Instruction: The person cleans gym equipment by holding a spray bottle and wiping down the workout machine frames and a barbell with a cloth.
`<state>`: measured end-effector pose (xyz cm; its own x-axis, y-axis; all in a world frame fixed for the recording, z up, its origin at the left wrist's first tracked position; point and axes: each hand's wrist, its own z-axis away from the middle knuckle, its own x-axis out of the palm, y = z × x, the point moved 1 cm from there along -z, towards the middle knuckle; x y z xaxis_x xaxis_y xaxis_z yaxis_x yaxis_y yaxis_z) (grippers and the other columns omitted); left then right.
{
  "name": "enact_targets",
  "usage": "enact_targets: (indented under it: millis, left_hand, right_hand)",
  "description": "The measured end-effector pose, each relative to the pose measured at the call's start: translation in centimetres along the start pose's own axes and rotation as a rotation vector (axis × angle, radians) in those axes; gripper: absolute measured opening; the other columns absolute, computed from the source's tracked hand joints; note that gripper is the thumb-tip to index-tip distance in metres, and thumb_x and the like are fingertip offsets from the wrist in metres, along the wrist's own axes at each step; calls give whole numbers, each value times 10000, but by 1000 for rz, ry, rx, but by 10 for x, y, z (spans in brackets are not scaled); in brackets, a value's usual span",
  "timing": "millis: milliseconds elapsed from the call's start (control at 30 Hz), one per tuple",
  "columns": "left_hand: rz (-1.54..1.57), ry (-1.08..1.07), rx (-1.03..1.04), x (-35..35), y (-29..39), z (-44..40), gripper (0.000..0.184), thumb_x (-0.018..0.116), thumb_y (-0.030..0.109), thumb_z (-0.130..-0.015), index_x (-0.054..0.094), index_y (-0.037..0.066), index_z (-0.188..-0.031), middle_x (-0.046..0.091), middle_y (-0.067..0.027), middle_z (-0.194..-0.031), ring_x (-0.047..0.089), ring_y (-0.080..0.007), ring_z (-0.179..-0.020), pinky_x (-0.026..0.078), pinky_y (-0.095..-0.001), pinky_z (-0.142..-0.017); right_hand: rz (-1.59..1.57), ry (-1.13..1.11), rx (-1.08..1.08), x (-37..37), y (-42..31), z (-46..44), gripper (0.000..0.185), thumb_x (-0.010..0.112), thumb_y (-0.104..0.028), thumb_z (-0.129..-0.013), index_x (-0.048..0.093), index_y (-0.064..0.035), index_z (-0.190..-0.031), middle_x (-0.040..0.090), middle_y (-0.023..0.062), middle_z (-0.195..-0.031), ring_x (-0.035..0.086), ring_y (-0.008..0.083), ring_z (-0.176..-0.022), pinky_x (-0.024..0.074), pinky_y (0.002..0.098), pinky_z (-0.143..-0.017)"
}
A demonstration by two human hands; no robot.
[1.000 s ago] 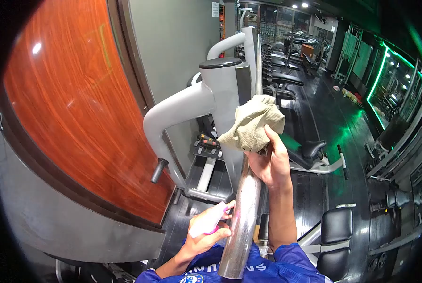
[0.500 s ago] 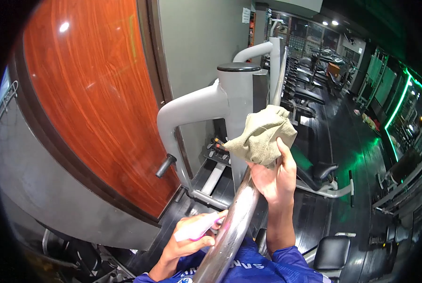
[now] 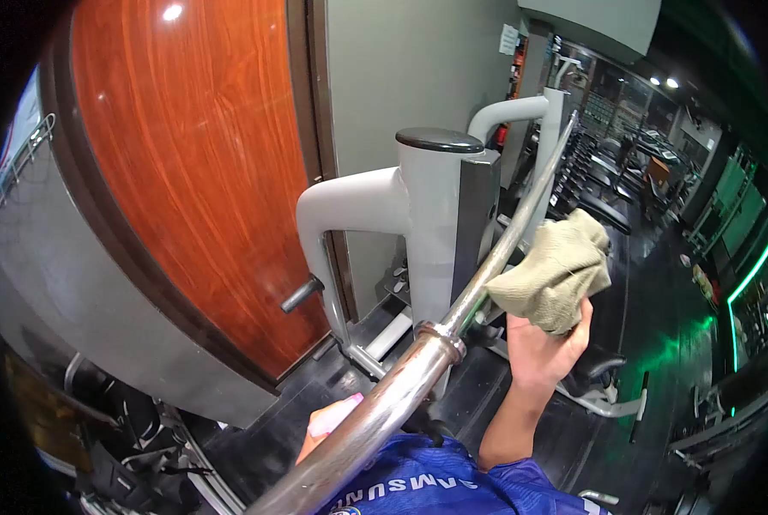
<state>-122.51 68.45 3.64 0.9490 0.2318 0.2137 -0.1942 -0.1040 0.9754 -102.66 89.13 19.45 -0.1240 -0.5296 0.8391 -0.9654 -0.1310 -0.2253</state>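
A shiny steel barbell point(image 3: 384, 396) runs diagonally from the bottom of the view to the far right, with a collar ring point(image 3: 440, 336) around it. My right hand point(image 3: 545, 348) is closed on a crumpled khaki cloth point(image 3: 556, 273), just right of the bar. The cloth's left corner overlaps the bar in view; whether it touches, I cannot tell. My left hand point(image 3: 308, 439) is low, left of the bar, and partly hidden behind it. It holds a white-and-pink object point(image 3: 332, 415), mostly covered, whose kind I cannot make out.
A grey rack upright point(image 3: 435, 223) with a black cap stands beside the bar, a peg point(image 3: 302, 293) jutting from its frame. An orange-brown wooden door point(image 3: 195, 172) is on the left. Benches and a dumbbell row point(image 3: 580, 163) stand farther back on the right.
My right hand and the cloth have moved right, off the bar where the cloth lay over it. The view has shifted, and the bar's collar is now exposed. My left hand is lower and more hidden.
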Motion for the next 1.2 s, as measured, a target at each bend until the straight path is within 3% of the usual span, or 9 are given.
enact_targets:
  millis: [200, 267, 367, 400, 500, 633, 933, 1200]
  left_hand:
    - [-88, 56, -87, 34, -54, -7, 197, 702, 153, -873, 651, -29, -927, 684, -158, -1015, 666, -194, -891, 538, -315, -770]
    - [-127, 89, -81, 50, -53, -3, 186, 702, 150, -874, 655, -26, -912, 684, -158, -1009, 668, -196, -898, 538, -315, -775]
    - [-226, 159, -64, 85, -28, -4, 90, 639, 57, -899, 659, -27, -923, 695, -123, -910, 688, -188, -814, 556, -313, -722]
    - [-462, 169, 80, 91, -26, -5, 91, 642, 49, -886, 660, -31, -927, 692, -113, -833, 696, -200, -747, 561, -313, -675]
    - [-431, 325, 201, 117, -16, 2, 63, 641, 50, -879, 677, -2, -885, 683, -100, -799, 687, -185, -693, 543, -292, -633]
    - [-256, 657, 355, 152, -3, 20, 48, 643, -33, -839, 655, -67, -871, 682, -155, -812, 694, -212, -688, 568, -300, -627]
    - [-310, 1018, 391, 193, 4, 68, 95, 616, 19, -886, 625, -76, -892, 673, -158, -820, 691, -218, -687, 578, -322, -631]
    - [-275, 1313, 489, 204, 4, 106, 103, 601, 37, -906, 598, -65, -906, 646, -167, -841, 675, -225, -690, 589, -344, -632]
  right_hand:
    - [-3, 19, 66, -46, -21, -13, 550, 399, -393, -971, 379, -116, -1445, 433, 57, -1455, 397, 227, -1348, 264, 466, -1142]
    - [27, 15, 117, -58, -20, -10, 528, 406, -402, -967, 429, -119, -1412, 472, 54, -1428, 436, 230, -1319, 307, 471, -1114]
    - [27, -28, 225, -78, -19, -8, 517, 405, -421, -960, 475, -120, -1375, 527, 45, -1370, 478, 219, -1273, 335, 453, -1088]
    - [10, -36, 265, -85, -20, -9, 515, 401, -421, -962, 479, -118, -1371, 533, 44, -1361, 482, 218, -1266, 334, 449, -1087]
    - [-7, -60, 355, -88, -20, -15, 516, 390, -421, -966, 479, -108, -1366, 535, 41, -1351, 478, 213, -1261, 326, 440, -1087]
    - [29, -67, 464, -93, -16, -23, 508, 392, -407, -967, 475, -104, -1366, 521, 35, -1362, 460, 211, -1273, 305, 438, -1097]
    - [80, -194, 583, -108, -12, -29, 494, 403, -377, -981, 438, -99, -1388, 494, 32, -1371, 427, 202, -1287, 259, 425, -1111]
    - [54, -216, 568, -110, -7, -27, 486, 424, -351, -984, 433, -69, -1380, 499, 58, -1361, 446, 201, -1274, 280, 404, -1105]
